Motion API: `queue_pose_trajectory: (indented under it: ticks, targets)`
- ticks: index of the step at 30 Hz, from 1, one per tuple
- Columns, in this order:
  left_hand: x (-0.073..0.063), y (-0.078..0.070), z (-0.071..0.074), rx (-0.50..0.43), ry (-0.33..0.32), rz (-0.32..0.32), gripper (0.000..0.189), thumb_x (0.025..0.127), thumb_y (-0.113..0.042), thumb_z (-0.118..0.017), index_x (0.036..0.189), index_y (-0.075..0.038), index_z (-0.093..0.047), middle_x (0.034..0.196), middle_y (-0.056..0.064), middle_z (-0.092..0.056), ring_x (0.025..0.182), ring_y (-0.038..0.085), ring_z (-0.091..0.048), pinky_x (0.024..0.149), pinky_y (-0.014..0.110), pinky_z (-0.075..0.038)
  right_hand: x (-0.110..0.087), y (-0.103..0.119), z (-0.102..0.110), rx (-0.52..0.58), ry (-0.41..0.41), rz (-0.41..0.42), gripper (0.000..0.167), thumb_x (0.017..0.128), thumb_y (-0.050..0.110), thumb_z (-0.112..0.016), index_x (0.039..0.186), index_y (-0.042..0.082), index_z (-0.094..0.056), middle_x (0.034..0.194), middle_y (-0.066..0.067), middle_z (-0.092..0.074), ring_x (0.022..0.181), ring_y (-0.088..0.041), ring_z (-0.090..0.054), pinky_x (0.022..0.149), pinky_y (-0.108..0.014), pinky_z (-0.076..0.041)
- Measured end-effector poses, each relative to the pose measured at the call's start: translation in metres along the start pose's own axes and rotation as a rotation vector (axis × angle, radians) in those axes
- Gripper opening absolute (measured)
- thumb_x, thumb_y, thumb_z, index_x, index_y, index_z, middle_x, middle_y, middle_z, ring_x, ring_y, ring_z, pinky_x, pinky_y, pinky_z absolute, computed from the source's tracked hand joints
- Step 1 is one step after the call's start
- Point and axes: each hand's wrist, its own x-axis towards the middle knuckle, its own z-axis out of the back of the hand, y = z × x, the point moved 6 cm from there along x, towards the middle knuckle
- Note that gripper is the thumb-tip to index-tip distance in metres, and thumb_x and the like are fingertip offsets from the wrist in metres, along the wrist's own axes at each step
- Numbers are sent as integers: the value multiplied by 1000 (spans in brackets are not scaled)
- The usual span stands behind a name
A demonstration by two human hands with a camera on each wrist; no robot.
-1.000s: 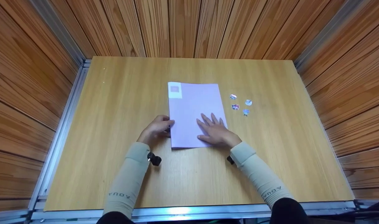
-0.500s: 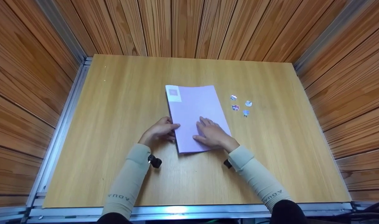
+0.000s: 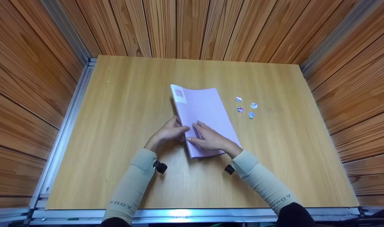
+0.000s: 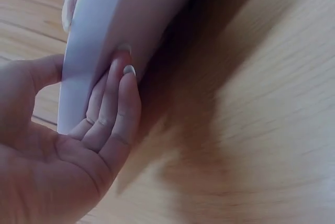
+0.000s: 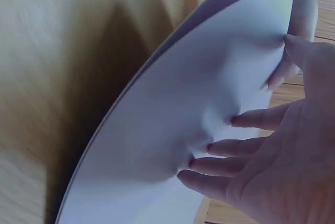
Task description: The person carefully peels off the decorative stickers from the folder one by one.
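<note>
A lilac folder [image 3: 204,104] with a white label [image 3: 179,95] at its far left corner stands tilted, its left side raised off the table. My left hand [image 3: 168,130] grips that raised side, thumb on the front cover and fingers curled behind it. In the left wrist view, the bent fingers [image 4: 118,103] lie against the back of the folder. My right hand [image 3: 210,138] presses the front cover with extended fingers. Its fingertips dent the cover [image 5: 157,130] in the right wrist view, where the cover bows outward. Both thumbs come close together near the left edge.
Several small cut-out stickers [image 3: 240,109] lie on the wooden table [image 3: 132,94] to the right of the folder. Wood-plank walls [image 3: 192,28] enclose the back and sides. A metal rail [image 3: 179,214] runs along the front edge.
The folder's left side has risen and its near end has swung to the right. The right hand has slid left across the cover, its spread fingers drawing together. The left hand has moved slightly right.
</note>
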Motion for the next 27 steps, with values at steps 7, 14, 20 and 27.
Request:
queue_pose_trajectory:
  ticks: [7,14,20,27]
  targets:
    - [-10,-22,-8,174,-58,-124,48,97,-22,-71,131,2,-48,96,14,-67,79,21,-67,69,34,-59,-8,11,-5,115,18,0,103,98,53,-61,161,-5,-5,167,-30,0,156,-39,-8,125,-49,-15]
    - [-14,-39,-16,248,-100,-233,32,102,-29,-64,117,-2,-56,83,8,-68,67,21,-66,55,24,-51,-11,27,-4,242,-173,80,82,91,12,-67,156,-7,-21,153,-25,-35,140,-34,-42,118,-44,-35]
    - [-13,-47,-22,194,-108,-318,27,106,-25,-58,117,-1,-59,77,8,-69,70,36,-69,53,23,-50,-17,35,-4,336,-329,23,86,87,-1,-59,157,-13,-11,160,-33,-26,147,-39,-34,121,-47,-30]
    - [-15,-56,-28,117,-47,-363,22,110,-24,-49,106,-3,-55,80,15,-70,78,37,-70,72,46,-59,-24,35,11,461,-422,-20,75,79,-8,-52,152,-12,-31,146,-30,-51,135,-39,-50,114,-50,-40]
